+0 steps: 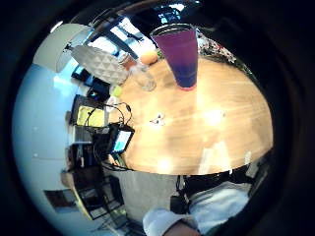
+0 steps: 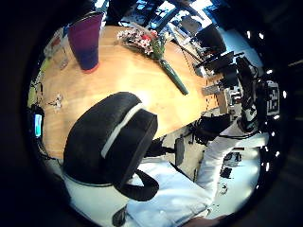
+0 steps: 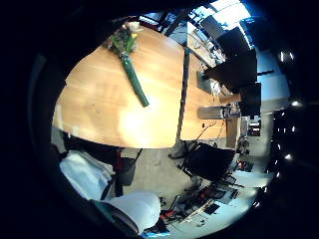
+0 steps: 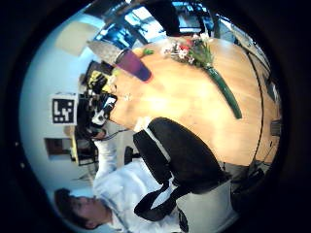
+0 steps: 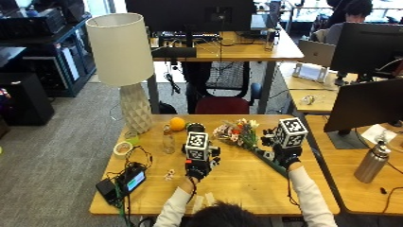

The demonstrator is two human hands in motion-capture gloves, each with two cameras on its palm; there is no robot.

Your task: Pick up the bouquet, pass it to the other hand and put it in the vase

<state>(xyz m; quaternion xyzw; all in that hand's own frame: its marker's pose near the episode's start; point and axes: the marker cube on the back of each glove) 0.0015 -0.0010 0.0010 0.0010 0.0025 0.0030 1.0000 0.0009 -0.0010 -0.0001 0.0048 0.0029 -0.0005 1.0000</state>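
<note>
Left hand (image 5: 197, 169), black-gloved: raised over the middle of the pale wooden counter (image 5: 239, 189), holding nothing; whether its fingers are spread or curled cannot be told; the right thumb side palm view shows it (image 4: 182, 155) as a dark glove above bare wood.

Right hand (image 5: 288, 158), black-gloved: over the right part of the counter, above the lower end of the bouquet's wrap; whether it touches the wrap cannot be told, nor how its fingers stand; both right palm views show the bouquet lying free on the wood, apart from the palm.

Bouquet of red, white and yellow flowers with a long dark green wrapped stem (image 5: 242, 137): lying flat on the counter between the two hands, flower heads toward the far edge, stem running toward the right edge.

Tall vase, purple above and blue below (image 1: 180, 54): upright near the far edge, beside the flower heads; holds nothing that shows.

Clear glass bottle (image 5: 167, 140): upright, left of the vase; orange round fruit (image 5: 178, 124) just behind it.

White lamp with faceted base (image 5: 129, 71): far left corner.

Small black screen device with cables (image 5: 129, 182): near left edge.
</note>
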